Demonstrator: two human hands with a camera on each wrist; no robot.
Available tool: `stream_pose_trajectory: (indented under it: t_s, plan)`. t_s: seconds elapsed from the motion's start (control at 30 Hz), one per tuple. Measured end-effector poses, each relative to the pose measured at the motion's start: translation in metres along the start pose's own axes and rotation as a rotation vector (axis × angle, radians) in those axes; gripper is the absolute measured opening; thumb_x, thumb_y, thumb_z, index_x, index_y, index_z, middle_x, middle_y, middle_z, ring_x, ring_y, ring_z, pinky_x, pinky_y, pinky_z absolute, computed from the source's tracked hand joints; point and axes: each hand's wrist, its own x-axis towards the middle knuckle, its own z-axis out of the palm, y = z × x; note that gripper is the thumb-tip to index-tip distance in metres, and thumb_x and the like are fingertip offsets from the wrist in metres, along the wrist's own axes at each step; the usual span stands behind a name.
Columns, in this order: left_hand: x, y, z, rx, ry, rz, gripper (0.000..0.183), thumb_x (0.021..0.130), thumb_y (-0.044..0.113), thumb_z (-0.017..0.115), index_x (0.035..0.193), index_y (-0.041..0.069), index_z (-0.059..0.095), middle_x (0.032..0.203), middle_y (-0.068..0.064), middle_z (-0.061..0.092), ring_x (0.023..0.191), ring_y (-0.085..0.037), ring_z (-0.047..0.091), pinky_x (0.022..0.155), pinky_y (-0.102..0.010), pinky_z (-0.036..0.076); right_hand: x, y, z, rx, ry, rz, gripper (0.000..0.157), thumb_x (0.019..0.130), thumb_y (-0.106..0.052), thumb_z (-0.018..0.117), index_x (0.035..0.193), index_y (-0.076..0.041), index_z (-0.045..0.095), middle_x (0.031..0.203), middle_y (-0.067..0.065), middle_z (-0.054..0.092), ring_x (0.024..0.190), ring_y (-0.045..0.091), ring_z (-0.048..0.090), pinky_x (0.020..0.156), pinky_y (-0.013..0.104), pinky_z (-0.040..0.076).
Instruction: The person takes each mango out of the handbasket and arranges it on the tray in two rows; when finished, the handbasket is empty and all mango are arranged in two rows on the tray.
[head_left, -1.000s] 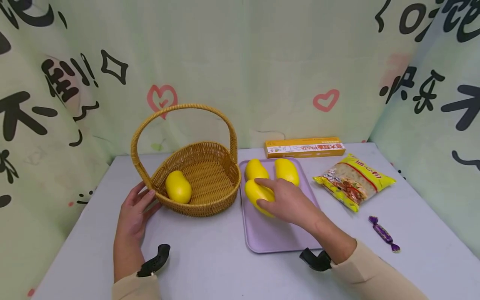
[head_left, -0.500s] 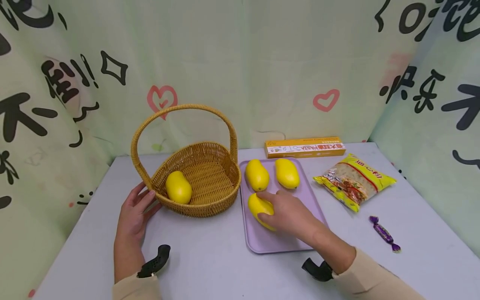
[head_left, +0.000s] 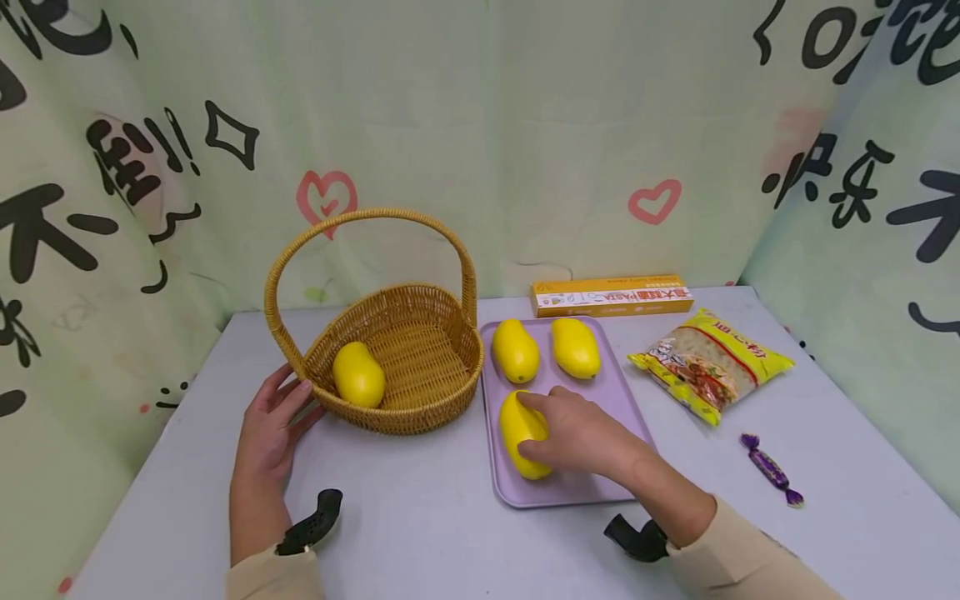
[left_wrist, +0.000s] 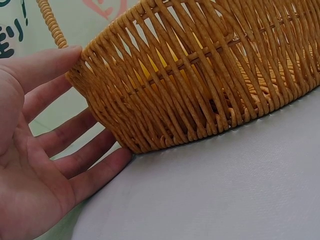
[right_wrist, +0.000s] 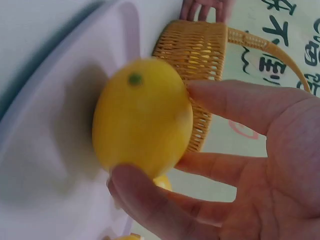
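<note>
My right hand holds a yellow mango over the near part of the lilac tray. In the right wrist view, thumb and fingers grip the sides of this mango, whose green stem spot shows. Two more mangoes, one on the left and one on the right, lie at the tray's far end. My left hand touches the left side of a wicker basket, its thumb at the rim and fingers extended along the outer wall. Inside the basket lies one mango.
Behind the tray stands an orange pasta box. To the right are a yellow food packet and a purple wrapped candy. The basket's tall handle arches up. A printed curtain surrounds the table.
The right hand has moved the mango toward the tray's near end and turned it more lengthwise, away from the two others. The left hand and basket stay in place.
</note>
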Motion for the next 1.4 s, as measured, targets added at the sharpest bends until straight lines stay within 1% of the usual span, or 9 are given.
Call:
stream_pose_trajectory:
  t_s: [0.13, 0.23, 0.33, 0.53, 0.67, 0.8, 1.03, 1.27, 1.4]
  plan:
    - [0.000, 0.000, 0.000, 0.001, 0.008, 0.003, 0.063, 0.101, 0.031, 0.067, 0.158, 0.035, 0.041, 0.156, -0.002, 0.044, 0.125, -0.012, 0.058, 0.106, -0.032, 0.052, -0.001, 0.002, -0.001, 0.050, 0.003, -0.008, 0.073, 0.086, -0.035, 0.083, 0.151, -0.017, 0.055, 0.120, 0.010, 0.060, 0.090, 0.019, 0.056, 0.072, 0.031, 0.052]
    - [0.000, -0.001, 0.001, 0.003, 0.010, 0.001, 0.062, 0.102, 0.031, 0.067, 0.158, 0.035, 0.042, 0.156, -0.002, 0.044, 0.125, -0.012, 0.057, 0.107, -0.033, 0.051, -0.001, 0.003, 0.002, 0.091, 0.037, -0.022, 0.073, 0.085, -0.035, 0.085, 0.149, -0.015, 0.056, 0.128, 0.011, 0.059, 0.097, 0.020, 0.056, 0.080, 0.033, 0.056]
    - [0.000, -0.001, 0.001, 0.002, 0.011, -0.002, 0.062, 0.102, 0.030, 0.067, 0.158, 0.035, 0.042, 0.157, -0.003, 0.043, 0.126, -0.012, 0.057, 0.109, -0.034, 0.050, 0.000, 0.004, 0.005, 0.138, 0.060, -0.054, 0.068, 0.086, -0.029, 0.084, 0.148, -0.019, 0.057, 0.136, 0.012, 0.056, 0.101, 0.021, 0.056, 0.084, 0.034, 0.057]
    - [0.000, 0.000, 0.001, 0.003, 0.014, 0.000, 0.062, 0.101, 0.031, 0.067, 0.158, 0.036, 0.042, 0.157, -0.002, 0.043, 0.126, -0.012, 0.057, 0.108, -0.033, 0.051, 0.001, 0.005, 0.009, 0.172, 0.075, -0.083, 0.054, 0.087, -0.021, 0.081, 0.139, -0.021, 0.067, 0.139, 0.012, 0.056, 0.098, 0.020, 0.058, 0.079, 0.031, 0.055]
    - [0.000, 0.000, 0.001, -0.004, 0.004, 0.001, 0.063, 0.101, 0.032, 0.068, 0.158, 0.035, 0.042, 0.156, -0.002, 0.044, 0.126, -0.012, 0.057, 0.106, -0.031, 0.052, 0.002, 0.006, 0.009, 0.186, 0.078, -0.071, 0.052, 0.087, -0.022, 0.082, 0.137, -0.021, 0.068, 0.135, 0.011, 0.056, 0.092, 0.020, 0.058, 0.074, 0.029, 0.054]
    - [-0.001, 0.000, 0.001, -0.004, 0.003, -0.001, 0.062, 0.101, 0.031, 0.068, 0.158, 0.035, 0.042, 0.157, -0.002, 0.043, 0.127, -0.013, 0.057, 0.106, -0.031, 0.052, 0.003, 0.006, 0.009, 0.186, 0.077, -0.073, 0.053, 0.087, -0.023, 0.082, 0.137, -0.021, 0.068, 0.134, 0.011, 0.056, 0.091, 0.020, 0.058, 0.073, 0.028, 0.053]
    - [0.000, -0.001, 0.001, -0.002, 0.005, 0.005, 0.063, 0.101, 0.031, 0.068, 0.158, 0.035, 0.042, 0.157, -0.002, 0.043, 0.127, -0.012, 0.057, 0.106, -0.032, 0.052, 0.002, 0.007, 0.008, 0.149, 0.092, -0.090, 0.053, 0.087, -0.027, 0.082, 0.138, -0.024, 0.068, 0.140, 0.012, 0.055, 0.096, 0.019, 0.060, 0.078, 0.031, 0.053]
    - [0.000, -0.001, 0.000, 0.001, 0.001, 0.005, 0.064, 0.100, 0.033, 0.068, 0.159, 0.035, 0.041, 0.159, -0.003, 0.042, 0.128, -0.013, 0.056, 0.108, -0.033, 0.050, 0.000, 0.004, 0.001, 0.097, 0.129, -0.114, 0.055, 0.088, -0.032, 0.082, 0.141, -0.028, 0.065, 0.144, 0.012, 0.054, 0.112, 0.025, 0.060, 0.092, 0.045, 0.057]
    - [0.000, -0.001, 0.001, 0.005, 0.002, 0.004, 0.064, 0.101, 0.032, 0.067, 0.159, 0.035, 0.040, 0.159, -0.003, 0.042, 0.129, -0.014, 0.056, 0.110, -0.034, 0.050, 0.001, -0.001, -0.007, 0.091, 0.159, -0.141, 0.055, 0.090, -0.033, 0.080, 0.142, -0.028, 0.064, 0.145, 0.012, 0.055, 0.114, 0.028, 0.059, 0.089, 0.045, 0.059]
